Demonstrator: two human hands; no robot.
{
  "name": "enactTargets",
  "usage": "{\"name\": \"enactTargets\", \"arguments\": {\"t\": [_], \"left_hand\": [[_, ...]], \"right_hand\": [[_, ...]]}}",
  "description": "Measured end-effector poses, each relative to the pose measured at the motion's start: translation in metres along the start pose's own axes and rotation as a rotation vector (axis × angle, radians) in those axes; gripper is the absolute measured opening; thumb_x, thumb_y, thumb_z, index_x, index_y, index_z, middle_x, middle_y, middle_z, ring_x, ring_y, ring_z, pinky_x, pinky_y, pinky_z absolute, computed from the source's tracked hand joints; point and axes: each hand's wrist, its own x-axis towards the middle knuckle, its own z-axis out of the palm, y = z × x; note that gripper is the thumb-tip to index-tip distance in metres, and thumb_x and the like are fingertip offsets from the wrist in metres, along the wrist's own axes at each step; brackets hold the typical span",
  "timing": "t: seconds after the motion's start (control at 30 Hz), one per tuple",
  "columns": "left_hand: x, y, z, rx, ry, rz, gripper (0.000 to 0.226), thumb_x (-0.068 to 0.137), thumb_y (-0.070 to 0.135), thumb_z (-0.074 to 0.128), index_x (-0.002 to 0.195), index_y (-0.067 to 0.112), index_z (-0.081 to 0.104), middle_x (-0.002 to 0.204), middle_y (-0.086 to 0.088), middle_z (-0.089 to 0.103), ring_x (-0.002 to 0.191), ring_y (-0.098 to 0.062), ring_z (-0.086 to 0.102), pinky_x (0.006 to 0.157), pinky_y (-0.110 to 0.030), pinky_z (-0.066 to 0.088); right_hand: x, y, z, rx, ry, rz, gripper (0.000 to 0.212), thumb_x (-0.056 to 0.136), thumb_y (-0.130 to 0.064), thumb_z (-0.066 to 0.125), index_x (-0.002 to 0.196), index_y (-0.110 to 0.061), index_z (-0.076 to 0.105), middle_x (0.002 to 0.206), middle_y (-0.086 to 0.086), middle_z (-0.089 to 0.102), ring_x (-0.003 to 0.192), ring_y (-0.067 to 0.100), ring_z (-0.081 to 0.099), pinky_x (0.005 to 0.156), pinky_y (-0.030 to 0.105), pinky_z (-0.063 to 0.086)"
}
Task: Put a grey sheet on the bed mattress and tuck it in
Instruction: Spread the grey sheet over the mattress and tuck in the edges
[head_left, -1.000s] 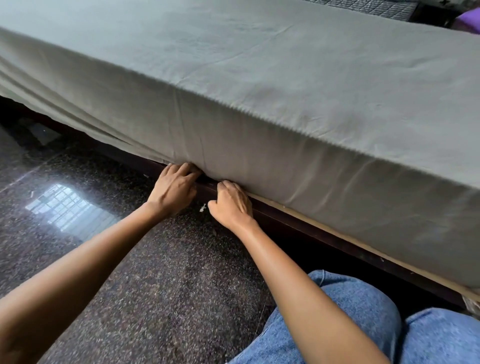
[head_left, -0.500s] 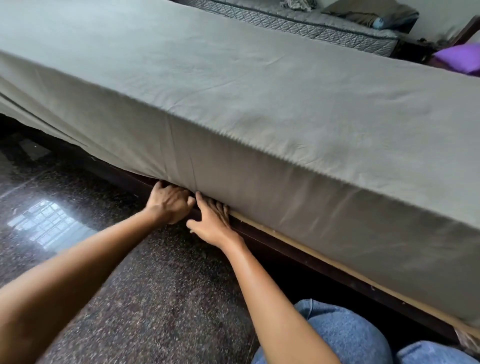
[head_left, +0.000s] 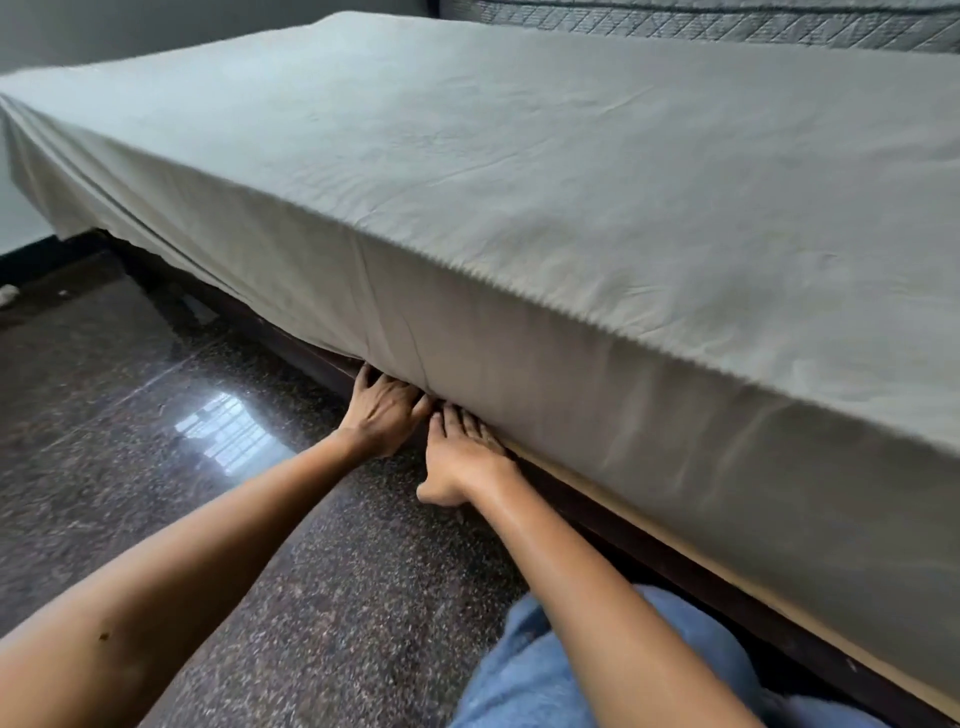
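Observation:
The grey sheet (head_left: 545, 182) covers the top and near side of the mattress on a dark wooden bed frame (head_left: 675, 561). To the right of my hands its lower edge runs under the mattress; to the left it hangs loose over the frame. My left hand (head_left: 382, 413) presses at the sheet's bottom edge, fingertips hidden beneath it. Right beside it, my right hand (head_left: 460, 460) lies flat with straight fingers sliding under the mattress side, thumb out over the floor.
Polished dark speckled floor (head_left: 182, 467) lies in front of the bed, with a window reflection. My knees in blue jeans (head_left: 545, 675) are at the bottom right. A second quilted mattress (head_left: 727, 21) stands behind the bed. A wall is at the far left.
Both hands have shifted leftward along the bed's bottom edge. The right hand went from curled to flat with fingers pushed under the mattress. The camera has swung left.

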Motion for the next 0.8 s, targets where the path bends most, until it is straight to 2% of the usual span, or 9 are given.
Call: {"name": "enactTargets", "arguments": {"t": [0.07,0.13,0.23,0.33,0.43,0.57,0.67,0.73,0.8], "left_hand": [[0.000,-0.002,-0.002,0.018,-0.051,0.015,0.089,0.073,0.055,-0.008,0.122,0.021,0.057,0.131,-0.004,0.057,0.131,-0.021,0.039,0.112,-0.043,0.011],[0.001,-0.002,-0.009,0.057,-0.143,0.031,0.087,0.073,0.053,-0.004,0.131,0.018,0.050,0.139,-0.003,0.051,0.137,-0.020,0.030,0.115,-0.041,0.004],[-0.001,0.000,-0.023,0.167,-0.291,0.033,0.049,0.098,0.036,0.027,0.142,0.014,0.036,0.148,-0.001,0.039,0.143,-0.016,0.017,0.117,-0.041,-0.001],[0.003,0.007,-0.036,0.248,-0.375,0.089,0.049,0.097,0.031,0.040,0.143,0.014,0.034,0.150,-0.002,0.035,0.144,-0.020,0.016,0.117,-0.047,0.001],[0.002,0.010,-0.037,0.222,-0.354,0.070,0.049,0.096,0.034,0.038,0.142,0.015,0.036,0.151,-0.002,0.033,0.143,-0.022,0.017,0.115,-0.050,0.003],[-0.002,0.004,-0.022,0.159,-0.219,0.056,0.040,0.097,0.037,0.034,0.130,0.019,0.048,0.142,0.003,0.046,0.140,-0.020,0.026,0.115,-0.049,0.006],[-0.003,0.002,-0.017,0.097,-0.149,0.057,0.037,0.098,0.031,0.032,0.126,0.017,0.052,0.138,0.003,0.049,0.139,-0.020,0.027,0.115,-0.049,0.007],[-0.003,0.000,-0.012,0.070,-0.138,0.061,0.037,0.099,0.030,0.031,0.129,0.017,0.049,0.140,0.003,0.047,0.140,-0.020,0.024,0.115,-0.051,0.005],[-0.003,-0.004,-0.010,0.033,-0.137,0.073,0.039,0.099,0.031,0.031,0.133,0.018,0.047,0.142,0.003,0.045,0.141,-0.021,0.023,0.115,-0.053,0.001]], "right_hand": [[0.001,-0.007,-0.020,0.028,-0.077,-0.017,0.086,0.091,-0.032,0.051,0.147,0.004,-0.003,0.156,0.020,-0.008,0.146,0.031,-0.003,0.119,0.040,0.005],[0.002,-0.017,-0.039,0.084,-0.053,-0.053,0.078,0.091,-0.031,0.052,0.146,0.006,0.011,0.156,0.022,0.007,0.144,0.031,0.011,0.118,0.039,0.015],[0.000,-0.021,-0.050,0.212,0.092,-0.097,0.053,0.088,-0.025,0.052,0.135,-0.001,0.043,0.144,0.018,0.039,0.131,0.030,0.041,0.107,0.037,0.037],[-0.003,-0.010,-0.036,0.293,0.140,-0.138,0.056,0.087,-0.023,0.052,0.137,-0.002,0.040,0.147,0.013,0.036,0.133,0.026,0.038,0.109,0.035,0.033],[0.000,-0.004,-0.010,0.356,0.343,-0.126,0.054,0.085,-0.015,0.051,0.137,-0.002,0.043,0.147,0.012,0.039,0.136,0.021,0.036,0.114,0.027,0.023],[0.006,-0.013,0.015,0.434,0.528,-0.105,0.058,0.081,-0.006,0.055,0.137,0.001,0.044,0.146,0.014,0.040,0.136,0.021,0.036,0.114,0.022,0.019],[0.015,-0.030,0.021,0.507,0.665,-0.014,0.056,0.075,-0.003,0.052,0.131,0.001,0.052,0.139,0.015,0.049,0.130,0.027,0.044,0.112,0.031,0.030],[0.022,-0.039,0.025,0.498,0.766,0.034,0.056,0.066,-0.003,0.046,0.119,0.001,0.062,0.127,0.015,0.059,0.117,0.033,0.054,0.106,0.037,0.039],[0.028,-0.042,0.025,0.465,0.818,0.032,0.057,0.063,-0.007,0.039,0.112,0.001,0.066,0.119,0.015,0.064,0.108,0.034,0.059,0.101,0.038,0.041]]}}
